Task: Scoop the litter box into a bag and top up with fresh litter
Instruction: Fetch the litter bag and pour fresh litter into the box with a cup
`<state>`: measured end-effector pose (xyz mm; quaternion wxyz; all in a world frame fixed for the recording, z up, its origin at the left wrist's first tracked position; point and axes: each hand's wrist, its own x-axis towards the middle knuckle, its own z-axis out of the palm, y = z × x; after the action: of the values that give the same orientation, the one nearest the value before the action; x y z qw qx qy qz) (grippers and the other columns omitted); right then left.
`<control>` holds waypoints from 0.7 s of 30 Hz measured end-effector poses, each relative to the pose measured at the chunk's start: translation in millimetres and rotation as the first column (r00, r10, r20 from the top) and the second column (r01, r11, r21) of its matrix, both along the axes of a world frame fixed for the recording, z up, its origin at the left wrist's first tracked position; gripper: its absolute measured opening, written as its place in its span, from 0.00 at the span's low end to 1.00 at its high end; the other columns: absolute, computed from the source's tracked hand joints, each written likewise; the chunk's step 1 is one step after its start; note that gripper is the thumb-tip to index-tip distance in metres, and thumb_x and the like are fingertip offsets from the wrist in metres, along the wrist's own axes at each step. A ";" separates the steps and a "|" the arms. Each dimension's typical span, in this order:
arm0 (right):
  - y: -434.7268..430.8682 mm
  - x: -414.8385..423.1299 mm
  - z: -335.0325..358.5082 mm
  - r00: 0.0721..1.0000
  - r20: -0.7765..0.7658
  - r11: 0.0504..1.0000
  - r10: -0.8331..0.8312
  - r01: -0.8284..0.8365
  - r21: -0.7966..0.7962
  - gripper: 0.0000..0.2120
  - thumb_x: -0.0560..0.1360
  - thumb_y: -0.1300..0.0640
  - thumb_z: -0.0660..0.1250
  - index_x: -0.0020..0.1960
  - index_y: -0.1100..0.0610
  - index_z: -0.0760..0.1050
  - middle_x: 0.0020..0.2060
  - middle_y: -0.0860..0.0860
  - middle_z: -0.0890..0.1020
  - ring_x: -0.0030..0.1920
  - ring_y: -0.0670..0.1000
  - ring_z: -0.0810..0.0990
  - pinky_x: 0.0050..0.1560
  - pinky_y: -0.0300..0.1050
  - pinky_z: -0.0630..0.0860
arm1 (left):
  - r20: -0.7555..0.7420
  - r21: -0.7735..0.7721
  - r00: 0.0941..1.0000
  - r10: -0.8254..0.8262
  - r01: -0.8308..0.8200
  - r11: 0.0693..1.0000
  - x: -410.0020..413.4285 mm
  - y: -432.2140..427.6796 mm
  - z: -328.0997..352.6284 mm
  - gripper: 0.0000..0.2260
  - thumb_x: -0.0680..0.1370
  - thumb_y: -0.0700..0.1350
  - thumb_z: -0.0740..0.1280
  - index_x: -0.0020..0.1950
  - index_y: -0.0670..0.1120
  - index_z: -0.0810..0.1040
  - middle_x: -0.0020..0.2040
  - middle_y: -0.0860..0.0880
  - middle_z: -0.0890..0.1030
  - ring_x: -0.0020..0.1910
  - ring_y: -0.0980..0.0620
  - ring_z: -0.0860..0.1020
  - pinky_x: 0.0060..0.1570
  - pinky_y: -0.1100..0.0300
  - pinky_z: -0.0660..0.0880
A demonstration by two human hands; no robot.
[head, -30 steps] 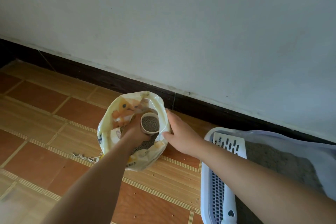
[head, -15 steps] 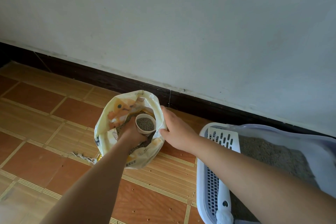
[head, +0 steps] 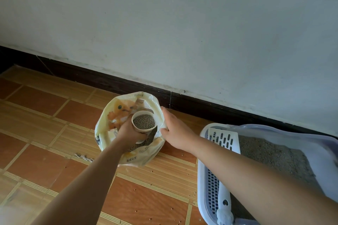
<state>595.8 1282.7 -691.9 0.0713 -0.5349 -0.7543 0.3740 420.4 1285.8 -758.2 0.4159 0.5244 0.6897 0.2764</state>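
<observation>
Left hand (head: 130, 132): grips a small cup (head: 144, 121) from the near side and beneath, fingers curled round its wall.
Cup: upright, filled near the brim with grey litter, held over the bag's open mouth.
Litter bag (head: 109, 128): stands on the tiled floor (head: 36, 111) near the dark baseboard (head: 219, 111); more grey litter shows inside, below the cup.
Right hand (head: 175, 129): at the bag's right rim; the rim sits pinched between thumb and fingers, the fingers lying along its outside.
Litter box (head: 203, 179): pale, on the floor right of the bag, apart from it, partly under the right forearm; holds grey litter.
Scoop (head: 224, 140): white, slotted, lying in the box's left end.
Floor: loose grains scattered on the tiles.
</observation>
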 end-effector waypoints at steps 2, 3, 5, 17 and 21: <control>-1.3 1.0 3.0 1.000 -0.001 1.000 0.007 -0.007 -0.003 0.31 0.79 0.61 0.56 0.77 0.51 0.44 0.75 0.52 0.57 0.56 0.52 0.76 0.50 0.48 0.76 | 0.034 -0.013 0.999 0.024 -0.023 1.000 -4.8 -2.6 7.4 0.27 0.62 0.38 0.78 0.58 0.48 0.74 0.48 0.51 0.80 0.51 0.51 0.78 0.52 0.54 0.75; -1.7 1.8 4.1 1.000 0.000 1.000 0.004 -0.004 -0.003 0.30 0.80 0.60 0.55 0.77 0.51 0.44 0.75 0.52 0.58 0.56 0.53 0.77 0.49 0.48 0.76 | 0.050 -0.010 0.998 0.037 -0.036 0.999 -6.8 -3.1 10.7 0.28 0.63 0.38 0.78 0.59 0.49 0.72 0.49 0.52 0.79 0.51 0.52 0.77 0.52 0.55 0.74; -2.2 2.6 4.6 1.000 0.004 1.000 -0.011 0.011 0.005 0.29 0.80 0.59 0.55 0.77 0.51 0.45 0.73 0.54 0.62 0.47 0.53 0.79 0.44 0.50 0.75 | 0.075 -0.004 0.996 0.046 -0.046 0.999 -9.6 -5.6 19.6 0.30 0.64 0.36 0.78 0.60 0.51 0.69 0.49 0.53 0.77 0.51 0.54 0.75 0.51 0.56 0.72; -4.2 3.3 11.7 0.998 -0.022 0.996 -0.053 0.055 0.076 0.25 0.80 0.58 0.57 0.75 0.53 0.56 0.69 0.53 0.69 0.65 0.54 0.73 0.61 0.49 0.72 | 0.225 0.078 0.974 0.033 -0.052 0.996 -10.1 -16.6 69.3 0.36 0.58 0.38 0.80 0.63 0.48 0.70 0.54 0.48 0.79 0.55 0.51 0.77 0.53 0.56 0.76; 1.4 25.0 20.4 0.992 0.024 0.985 -0.124 0.120 0.122 0.25 0.81 0.56 0.56 0.76 0.55 0.55 0.73 0.53 0.63 0.68 0.53 0.70 0.62 0.46 0.69 | 0.220 0.137 0.975 -0.018 -0.012 0.990 10.8 -17.5 85.6 0.32 0.64 0.35 0.77 0.64 0.47 0.69 0.51 0.53 0.78 0.49 0.62 0.77 0.41 0.71 0.73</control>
<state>620.8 1284.1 -671.4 0.1144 -0.5804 -0.7424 0.3144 431.1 1268.3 -672.6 0.4529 0.5190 0.6178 0.3792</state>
